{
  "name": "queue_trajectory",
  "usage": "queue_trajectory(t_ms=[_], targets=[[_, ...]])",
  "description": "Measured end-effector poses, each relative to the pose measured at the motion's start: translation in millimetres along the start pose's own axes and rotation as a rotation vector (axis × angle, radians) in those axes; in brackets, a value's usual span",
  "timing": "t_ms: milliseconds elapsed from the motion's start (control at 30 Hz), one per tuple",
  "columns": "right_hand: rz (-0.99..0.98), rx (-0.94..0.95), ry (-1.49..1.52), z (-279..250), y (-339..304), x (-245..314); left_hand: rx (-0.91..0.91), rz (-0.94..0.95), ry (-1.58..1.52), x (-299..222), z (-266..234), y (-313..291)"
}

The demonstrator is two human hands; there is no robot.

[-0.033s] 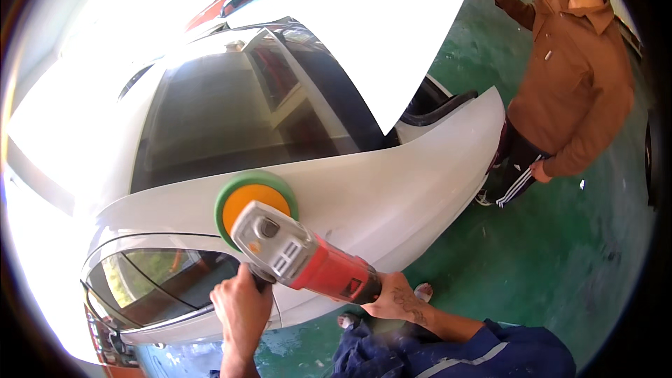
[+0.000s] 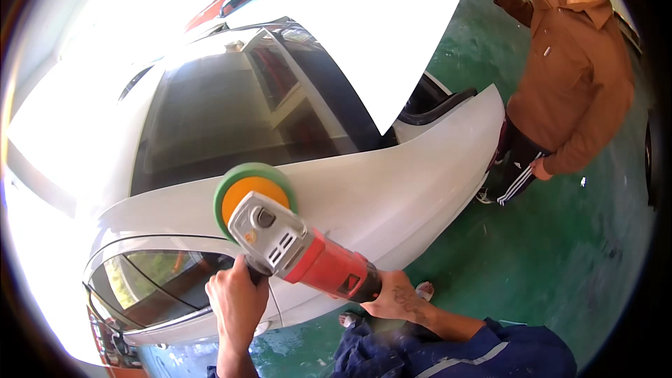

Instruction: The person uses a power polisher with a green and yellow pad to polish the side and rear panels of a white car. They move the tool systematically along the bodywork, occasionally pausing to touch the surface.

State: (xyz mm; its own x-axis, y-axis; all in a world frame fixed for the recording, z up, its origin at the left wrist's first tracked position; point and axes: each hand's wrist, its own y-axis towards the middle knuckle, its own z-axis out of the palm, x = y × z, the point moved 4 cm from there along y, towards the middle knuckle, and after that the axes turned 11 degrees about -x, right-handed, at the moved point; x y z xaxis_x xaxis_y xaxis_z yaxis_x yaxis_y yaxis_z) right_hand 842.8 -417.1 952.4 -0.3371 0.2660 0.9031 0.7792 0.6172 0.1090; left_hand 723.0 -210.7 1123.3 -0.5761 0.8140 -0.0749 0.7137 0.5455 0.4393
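Slanting forward and left over the white car [image 2: 378, 196], the polisher [image 2: 318, 259] runs lengthwise from its rear end [image 2: 371, 287], gripped by the right hand [image 2: 392, 295], to its disc [image 2: 241, 194]; the left hand [image 2: 236, 304], nearer the disc, clasps the side handle [image 2: 257, 271]. From the polisher, a side window [image 2: 164, 280] lies left, dark glass [image 2: 217, 119] lies beyond, and a person [image 2: 584, 91] stands far right.

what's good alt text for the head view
A red polisher, held by the left hand at its side handle and the right hand at its rear, has its orange-and-green pad over a white car. A person in brown stands at the picture's right side.
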Motion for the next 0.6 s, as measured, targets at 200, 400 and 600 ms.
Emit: queue_trajectory(t_ms=[200, 400, 600], targets=[[0.288, 0.000, 0.021, -76.6, -18.6, -27.5, 0.207, 0.177, 0.047, -93.6, 18.8, 30.2], [0.540, -0.139, 0.044, -130.2, -65.1, -67.1, 0.386, 0.375, -0.106, -178.8, 60.4, 43.9], [0.597, -0.141, 0.113, -128.3, -81.7, -102.6, 0.403, 0.409, -0.149, -192.2, 90.8, 27.2]])
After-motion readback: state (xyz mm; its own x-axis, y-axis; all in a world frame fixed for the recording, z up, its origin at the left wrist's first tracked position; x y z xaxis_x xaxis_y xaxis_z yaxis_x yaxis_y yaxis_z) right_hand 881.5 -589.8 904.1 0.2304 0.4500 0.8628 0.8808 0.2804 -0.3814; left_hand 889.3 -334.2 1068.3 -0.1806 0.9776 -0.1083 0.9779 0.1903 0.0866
